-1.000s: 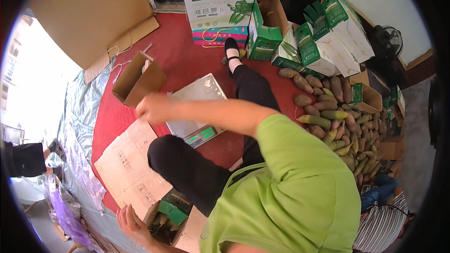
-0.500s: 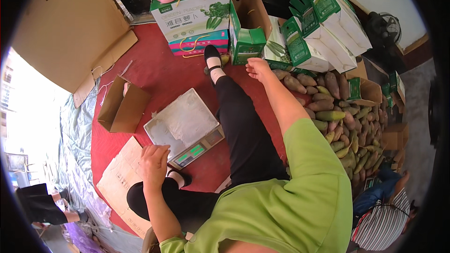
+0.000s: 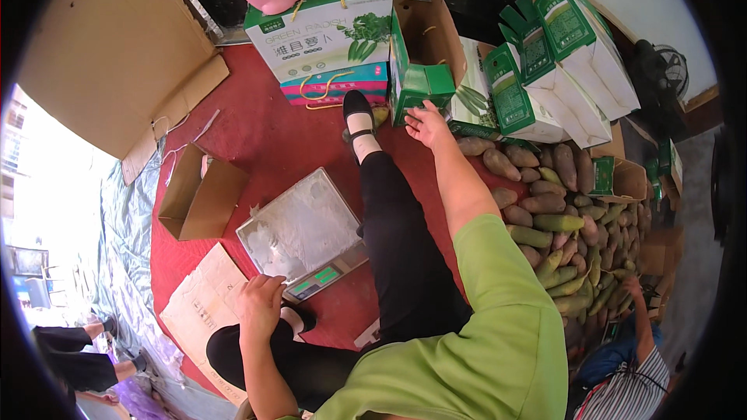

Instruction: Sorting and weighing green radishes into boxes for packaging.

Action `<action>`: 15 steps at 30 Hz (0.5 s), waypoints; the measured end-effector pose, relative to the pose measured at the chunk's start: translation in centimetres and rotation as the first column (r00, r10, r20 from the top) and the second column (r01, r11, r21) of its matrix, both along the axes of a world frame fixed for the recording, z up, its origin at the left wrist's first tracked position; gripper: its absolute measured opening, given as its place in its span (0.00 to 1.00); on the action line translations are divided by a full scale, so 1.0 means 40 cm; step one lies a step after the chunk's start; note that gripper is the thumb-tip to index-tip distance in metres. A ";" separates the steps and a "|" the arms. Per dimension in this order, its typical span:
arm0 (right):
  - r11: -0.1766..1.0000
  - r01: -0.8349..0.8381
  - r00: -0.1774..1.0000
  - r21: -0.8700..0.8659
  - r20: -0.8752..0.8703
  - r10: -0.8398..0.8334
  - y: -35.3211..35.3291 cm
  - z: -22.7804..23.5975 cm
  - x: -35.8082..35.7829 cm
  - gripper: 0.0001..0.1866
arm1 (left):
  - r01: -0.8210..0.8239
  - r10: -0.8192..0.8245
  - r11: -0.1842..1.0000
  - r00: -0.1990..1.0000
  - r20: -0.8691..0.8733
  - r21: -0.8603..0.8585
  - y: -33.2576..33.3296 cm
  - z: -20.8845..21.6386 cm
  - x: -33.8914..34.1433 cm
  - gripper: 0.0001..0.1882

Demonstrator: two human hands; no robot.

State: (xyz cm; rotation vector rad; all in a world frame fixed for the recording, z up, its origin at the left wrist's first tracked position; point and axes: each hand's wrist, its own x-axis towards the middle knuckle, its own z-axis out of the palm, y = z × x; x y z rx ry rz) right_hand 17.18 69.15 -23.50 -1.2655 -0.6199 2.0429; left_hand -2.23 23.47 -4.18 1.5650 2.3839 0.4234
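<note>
Though green outside, open box [image 3: 429, 85] by right hand [image 3: 426, 125] brown within

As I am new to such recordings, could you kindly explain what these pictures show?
There is no machine: the grip is simply a person's bare left hand and right hand. The camera is the left of two fisheyes worn on that person's head, so straight edges bend. On the red floor covering lie a scale with a lit display, a flattened cardboard sheet and an open brown box; a pile of root vegetables lies to the right. The left hand is curled by the scale's near edge; the right hand is close to an open green carton, touching or not, I cannot tell. Neither visibly holds anything. The person in a striped top, at lower right, is someone else.
</note>
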 end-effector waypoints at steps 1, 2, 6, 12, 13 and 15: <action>1.000 -0.006 1.000 -0.004 -0.019 0.006 0.004 0.001 -0.008 0.38 | 0.003 -0.003 1.000 1.000 0.011 0.002 0.002 -0.001 0.000 0.05; 0.999 0.040 0.998 -0.015 -0.048 -0.041 0.010 -0.003 -0.015 0.39 | -0.003 0.003 1.000 1.000 0.009 0.005 0.006 0.000 0.003 0.05; 0.991 0.137 0.981 -0.008 -0.139 -0.137 0.022 -0.013 -0.008 0.33 | 0.016 -0.017 1.000 1.000 0.017 0.015 0.016 0.005 0.009 0.06; 0.993 0.113 0.993 0.037 -0.030 -0.112 -0.114 0.048 0.068 0.32 | 0.020 -0.021 0.999 0.999 0.030 0.036 -0.004 0.012 0.011 0.05; 0.994 0.106 0.994 0.040 -0.027 -0.105 -0.150 0.057 0.092 0.32 | 0.023 -0.024 0.999 0.999 0.024 0.047 -0.007 0.017 0.013 0.05; 0.996 0.085 0.996 -0.010 -0.016 -0.085 -0.225 0.070 0.151 0.41 | 0.020 -0.021 0.998 0.999 0.031 0.058 -0.015 0.016 0.013 0.05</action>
